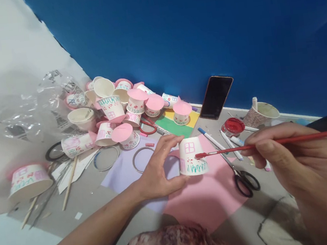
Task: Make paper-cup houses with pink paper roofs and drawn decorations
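Observation:
My left hand (163, 168) grips a small white paper cup (191, 151) upside down, thumb at its rim and fingers at its base. The cup bears a pink drawn window, red dabs and green grass strokes. Between the thumb and fingers of my right hand (294, 166) is a thin red paintbrush (290, 138). Its red-coated tip touches, or nearly touches, the cup's side below the window. An open jar of red paint (233, 126) stands beyond my right hand. Pink paper (203, 201) lies under the cup.
Decorated cups with pink paper tops (138, 95) crowd the back left beside clear plastic wrap (56, 100). Black-handled scissors (246, 182), markers (213, 138) and a patterned cup (260, 112) lie right. A phone (216, 97) leans against the blue wall (199, 26). Tape rings (106, 158) lie left.

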The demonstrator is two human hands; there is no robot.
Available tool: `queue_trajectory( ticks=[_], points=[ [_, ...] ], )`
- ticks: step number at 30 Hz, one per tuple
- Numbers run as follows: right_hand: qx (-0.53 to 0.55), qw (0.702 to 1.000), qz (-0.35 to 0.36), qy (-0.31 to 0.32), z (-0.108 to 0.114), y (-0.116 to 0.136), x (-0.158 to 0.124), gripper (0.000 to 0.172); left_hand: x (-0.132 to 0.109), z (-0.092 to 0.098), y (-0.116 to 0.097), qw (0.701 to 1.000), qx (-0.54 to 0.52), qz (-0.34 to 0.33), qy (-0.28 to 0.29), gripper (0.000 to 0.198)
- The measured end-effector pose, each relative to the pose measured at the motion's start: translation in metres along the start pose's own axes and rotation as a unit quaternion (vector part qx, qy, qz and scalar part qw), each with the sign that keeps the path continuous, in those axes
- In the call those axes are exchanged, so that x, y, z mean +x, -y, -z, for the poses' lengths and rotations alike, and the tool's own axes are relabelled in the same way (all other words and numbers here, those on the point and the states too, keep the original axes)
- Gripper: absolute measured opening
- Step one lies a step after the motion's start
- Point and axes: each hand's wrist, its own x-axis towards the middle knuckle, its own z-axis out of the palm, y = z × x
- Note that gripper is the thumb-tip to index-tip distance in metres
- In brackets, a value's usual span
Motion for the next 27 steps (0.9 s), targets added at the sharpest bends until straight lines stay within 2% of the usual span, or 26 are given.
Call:
queue_trajectory(
  ticks=[5, 9, 13, 19, 24, 27],
  points=[
    [0.016, 1.0, -0.003, 0.026, -0.0006, 0.0057, 0.0004, 0.015, 0.0003, 0.0001, -0.0007, 1.0, 0.016, -0.009, -0.003, 0.084],
    [0.013, 1.0, -0.016, 0.007, -0.0013, 0.0076, 0.0004, 0.018, 0.0005, 0.0001, -0.0025, 0.999, 0.031, -0.009, 0.0, 0.086],
    [-0.001, 0.999, 0.035, 0.035, 0.0004, 0.0063, 0.0006, 0.014, -0.0002, -0.0008, -0.0026, 1.0, 0.023, 0.003, 0.001, 0.086],
    [-0.023, 0.999, -0.021, -0.017, 0.0014, 0.0097, -0.0009, 0.014, -0.0009, -0.0017, 0.0001, 1.0, 0.015, -0.003, -0.001, 0.086],
    [-0.023, 0.999, 0.034, 0.024, 0.0009, 0.0054, 0.0012, 0.013, -0.0002, -0.0028, -0.0004, 1.0, 0.015, 0.001, 0.004, 0.086],
    [-0.01, 0.998, 0.051, 0.024, 0.0017, 0.0046, 0.0037, 0.012, -0.0002, -0.0034, -0.0005, 1.0, 0.017, -0.003, 0.002, 0.086]
  ],
)
